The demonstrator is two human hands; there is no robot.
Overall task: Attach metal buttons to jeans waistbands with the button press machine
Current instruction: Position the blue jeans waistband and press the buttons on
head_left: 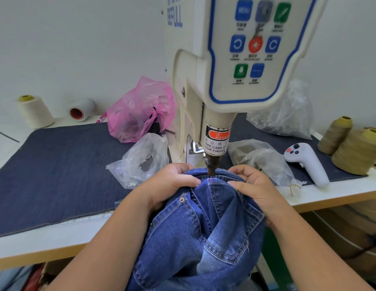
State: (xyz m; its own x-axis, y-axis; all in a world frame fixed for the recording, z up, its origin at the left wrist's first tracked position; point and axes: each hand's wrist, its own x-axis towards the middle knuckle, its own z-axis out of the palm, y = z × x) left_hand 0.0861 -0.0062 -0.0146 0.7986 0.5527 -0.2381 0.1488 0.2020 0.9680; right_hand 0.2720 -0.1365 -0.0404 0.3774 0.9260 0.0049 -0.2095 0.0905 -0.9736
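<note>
Gripping the jeans waistband (216,177) from either side, directly beneath the punch (211,165) of the button press machine (220,85): left hand (172,183) just left of the punch, fingers curled over the denim edge and thumb pressed on top; right hand (251,185) just right of the punch, fingers likewise curled round the band. Both clamped on the cloth, stretched taut between them. Marked by a small red light dot (210,180) on the waistband, just below the punch tip. Draped downward off the desk (56,240) edge, the rest of the jeans (203,238), with one copper rivet (181,199) showing below and left of the punch.

Labelled on the punch housing with a warning sticker (216,141) reading "take care of your finger". Fronted above the punch by a control panel (256,45) with blue, green and red keys.

Spread over the desk left of the machine, a dark denim mat (56,169). Lying near the machine's left side, a pink plastic bag (138,110) and a clear bag (140,162). Standing well left of the machine by the wall, a cream thread cone (34,111) and a small white spool (82,110) on its side. Resting right of the machine, more clear bags (264,160), a white handheld controller (306,164) and olive thread cones (355,151).
</note>
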